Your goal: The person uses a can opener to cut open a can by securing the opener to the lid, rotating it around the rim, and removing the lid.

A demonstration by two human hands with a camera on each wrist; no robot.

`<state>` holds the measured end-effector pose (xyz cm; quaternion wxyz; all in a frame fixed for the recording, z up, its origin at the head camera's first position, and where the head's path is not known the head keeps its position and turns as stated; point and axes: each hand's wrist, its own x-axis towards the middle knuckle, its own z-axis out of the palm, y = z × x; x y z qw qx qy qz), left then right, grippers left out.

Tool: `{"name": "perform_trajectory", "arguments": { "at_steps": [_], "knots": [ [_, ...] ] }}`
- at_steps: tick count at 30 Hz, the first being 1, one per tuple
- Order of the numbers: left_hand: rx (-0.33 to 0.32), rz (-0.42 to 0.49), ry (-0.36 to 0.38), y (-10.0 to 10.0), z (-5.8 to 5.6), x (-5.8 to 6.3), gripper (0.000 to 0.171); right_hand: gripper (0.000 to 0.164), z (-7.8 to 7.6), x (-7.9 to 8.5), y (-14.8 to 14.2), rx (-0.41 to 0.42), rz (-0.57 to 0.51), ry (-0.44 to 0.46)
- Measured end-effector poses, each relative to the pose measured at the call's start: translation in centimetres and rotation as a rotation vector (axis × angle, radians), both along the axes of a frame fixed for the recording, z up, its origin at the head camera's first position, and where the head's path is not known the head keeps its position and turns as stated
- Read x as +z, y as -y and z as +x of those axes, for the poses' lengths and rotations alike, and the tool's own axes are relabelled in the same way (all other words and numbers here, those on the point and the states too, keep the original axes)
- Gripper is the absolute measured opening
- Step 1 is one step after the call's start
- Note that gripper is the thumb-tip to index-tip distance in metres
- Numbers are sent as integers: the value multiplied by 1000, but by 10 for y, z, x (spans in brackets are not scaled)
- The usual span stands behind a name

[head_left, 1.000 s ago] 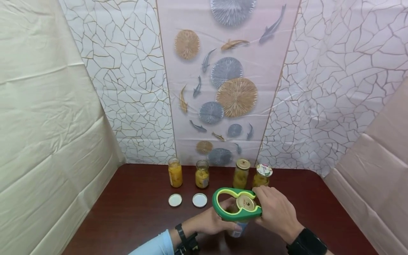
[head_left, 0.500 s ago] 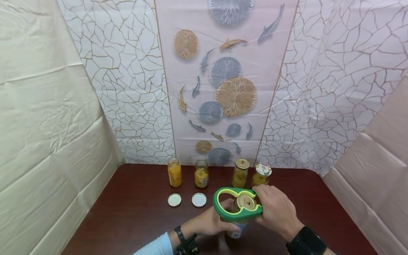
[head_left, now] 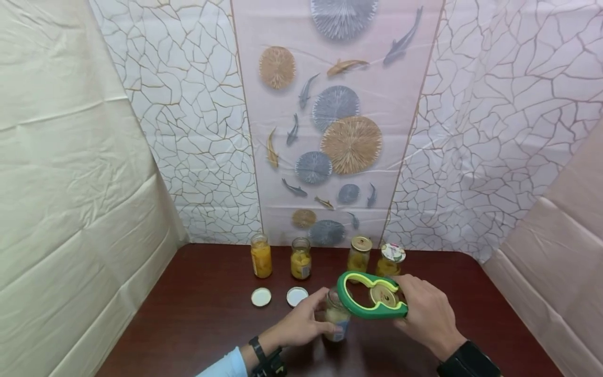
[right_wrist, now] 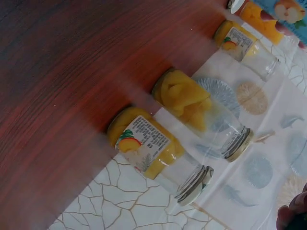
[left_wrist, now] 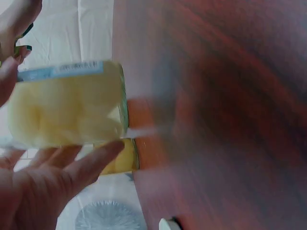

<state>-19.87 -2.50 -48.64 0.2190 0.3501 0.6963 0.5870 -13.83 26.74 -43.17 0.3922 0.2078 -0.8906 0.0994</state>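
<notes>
My left hand grips a glass jar of pale fruit with a blue label, its mouth uncovered. In the left wrist view, the left fingers curl along the side of that jar. To the right, my right hand holds a green jar opener with a lime-yellow inner edge. A gold lid sits in the opener's smaller ring, beside the jar and apart from its mouth.
Two uncovered jars of yellow fruit stand at the back, with two lids in front of them. Farther right are a gold-lidded jar and a jar with a patterned lid. A patterned cloth hangs behind the table.
The gold lid has come off the jar. My right hand has moved right with the opener and lid, while my left hand has shifted a little left with the jar.
</notes>
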Motion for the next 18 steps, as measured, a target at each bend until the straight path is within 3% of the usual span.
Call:
{"name": "perform_trajectory", "arguments": {
  "at_steps": [4, 7, 10, 18],
  "knots": [
    [147, -108, -144, -5, -9, 0, 40, 54, 2, -1, -4, -6, 4, 2],
    [240, -174, -209, -11, -18, 1, 42, 55, 2, -1, -5, -11, 14, -11],
    [318, -214, -233, -18, -29, -1, 46, 55, 3, -1, -6, -19, 22, -17],
    [455, -246, -214, -34, -53, -10, 52, 51, 6, -3, -13, -34, 27, -26]
  ]
}}
